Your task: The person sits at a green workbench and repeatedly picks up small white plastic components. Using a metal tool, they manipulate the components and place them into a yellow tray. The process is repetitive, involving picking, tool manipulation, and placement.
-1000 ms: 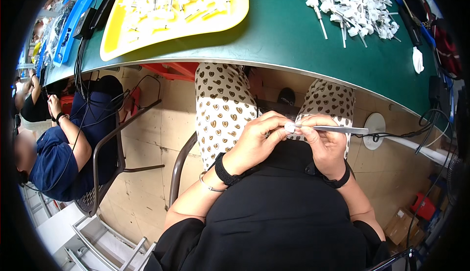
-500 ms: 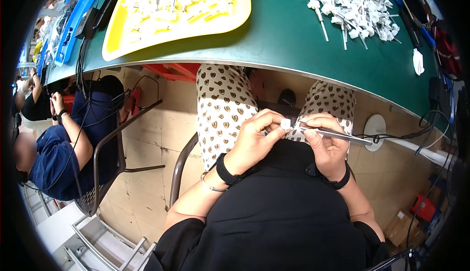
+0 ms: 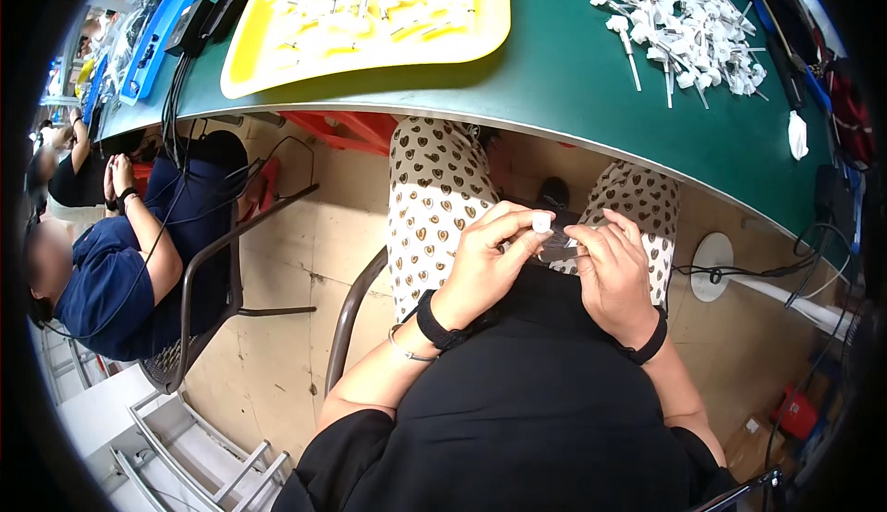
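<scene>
Over my lap, my left hand (image 3: 485, 262) pinches a small white plastic piece (image 3: 541, 223) between thumb and fingertips. My right hand (image 3: 614, 276) is close beside it on the right, with thumb and forefinger together and the other fingers loosely bent. A blurred grey, partly see-through shape (image 3: 558, 252) lies between the hands by the right fingertips; its kind is unclear. On the green table, a heap of white plastic parts with thin stems (image 3: 698, 27) sits at the right. A yellow tray (image 3: 242, 78) at the left carries many similar parts.
The green table's (image 3: 545, 87) front edge runs just beyond my knees. Black cables (image 3: 176, 96) hang over it at the left. A person in dark blue (image 3: 125, 267) sits on a chair to the left. At the right stand a white round-based pole (image 3: 711, 267) and more cables.
The slim metal tool that lay across my right hand no longer shows there. My right fingers have shifted and the outer ones lifted; my left hand still holds the white piece. The view has shifted slightly.
</scene>
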Demonstrator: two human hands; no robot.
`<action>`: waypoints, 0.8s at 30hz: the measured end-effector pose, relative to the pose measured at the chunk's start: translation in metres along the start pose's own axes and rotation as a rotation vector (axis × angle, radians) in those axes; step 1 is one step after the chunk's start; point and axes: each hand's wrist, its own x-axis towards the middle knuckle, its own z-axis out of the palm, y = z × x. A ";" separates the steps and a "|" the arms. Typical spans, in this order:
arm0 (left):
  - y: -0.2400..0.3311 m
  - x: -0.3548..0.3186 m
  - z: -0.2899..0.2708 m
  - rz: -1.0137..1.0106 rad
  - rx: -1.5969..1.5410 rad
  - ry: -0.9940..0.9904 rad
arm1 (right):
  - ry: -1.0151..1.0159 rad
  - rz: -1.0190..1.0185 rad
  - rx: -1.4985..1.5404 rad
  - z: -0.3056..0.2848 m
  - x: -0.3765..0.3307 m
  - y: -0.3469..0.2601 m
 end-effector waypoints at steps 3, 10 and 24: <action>-0.006 0.000 -0.001 0.084 0.078 0.005 | -0.051 -0.001 -0.064 -0.003 0.002 -0.005; -0.006 -0.001 -0.002 0.098 0.097 -0.003 | -0.062 0.026 -0.112 -0.002 0.001 -0.005; -0.011 -0.003 -0.001 0.144 0.119 -0.018 | -0.051 0.018 -0.122 -0.003 -0.001 -0.004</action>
